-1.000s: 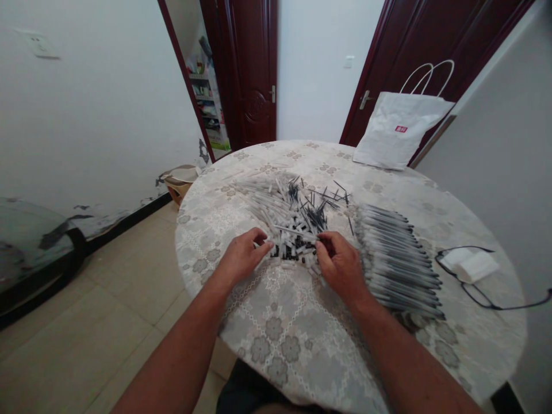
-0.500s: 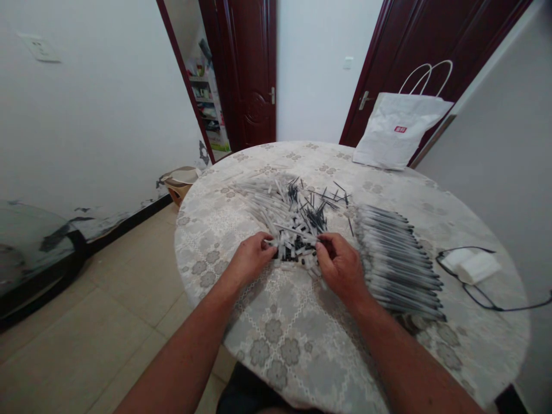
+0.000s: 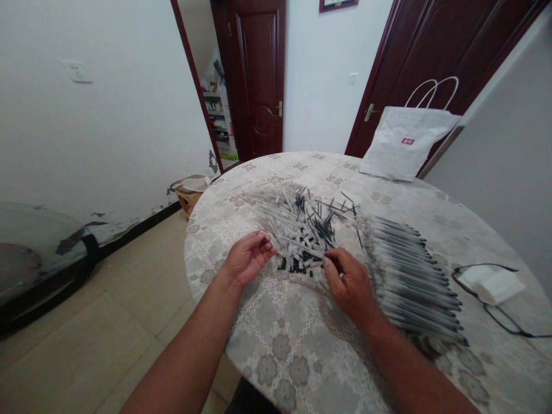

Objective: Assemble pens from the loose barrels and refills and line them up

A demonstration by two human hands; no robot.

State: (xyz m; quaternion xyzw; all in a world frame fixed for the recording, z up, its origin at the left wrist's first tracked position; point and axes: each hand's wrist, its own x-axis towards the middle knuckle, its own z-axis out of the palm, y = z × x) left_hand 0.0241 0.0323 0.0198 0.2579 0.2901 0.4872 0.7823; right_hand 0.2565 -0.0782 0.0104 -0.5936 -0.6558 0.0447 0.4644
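My right hand (image 3: 350, 282) is closed, thumb and fingers pinching the near end of a slim, whitish pen barrel (image 3: 298, 244). The barrel slants up to the left across the pile. At its other end is my left hand (image 3: 250, 257), thumb and forefinger together and the remaining fingers curled, palm partly turned up. Beneath lie small white and black pen parts (image 3: 303, 261), mixed together. Behind them are loose pale barrels (image 3: 269, 210) and thin dark refills (image 3: 323, 226). Right of my right hand, many dark-filled pens (image 3: 416, 276) lie side by side in a row.
A patterned cloth covers the round table (image 3: 280, 348). Eyeglasses (image 3: 502, 316) and folded white tissue (image 3: 495, 283) lie at the right. A white paper bag (image 3: 407, 141) stands at the back right edge. A stool (image 3: 190, 192) is beyond the left edge.
My left hand has rolled so its palm shows more, and its fingers have lifted off the small parts. My right hand still grips the barrel. The view has shifted slightly.
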